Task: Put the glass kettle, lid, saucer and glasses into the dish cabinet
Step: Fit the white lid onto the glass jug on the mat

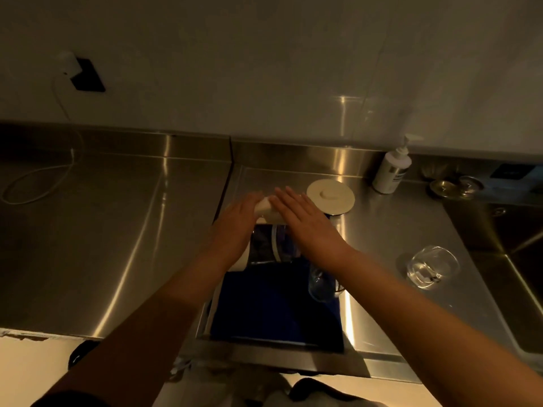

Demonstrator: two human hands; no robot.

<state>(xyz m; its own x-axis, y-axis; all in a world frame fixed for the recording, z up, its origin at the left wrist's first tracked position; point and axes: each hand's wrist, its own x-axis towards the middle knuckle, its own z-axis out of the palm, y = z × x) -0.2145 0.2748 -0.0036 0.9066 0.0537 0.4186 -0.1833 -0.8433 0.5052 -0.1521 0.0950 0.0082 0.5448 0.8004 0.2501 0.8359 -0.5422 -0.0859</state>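
Two hands meet over a blue-lit opening in the steel counter [117,230]: left hand [235,227] and right hand [305,227], fingers straight, press the clear glass kettle [271,245] between them. Right of this grip sits a clear drinking glass [432,267]; just beyond it lies the round cream lid [330,195].

glass kettle [271,245]: clear, tipped over open cabinet [264,342] | lid [330,195]: cream, flat on counter | glasses [432,267]: one upright, right; another [318,284] inside cabinet opening

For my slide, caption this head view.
Both hands hold a glass kettle over an open countertop cabinet; lid and glass wait.
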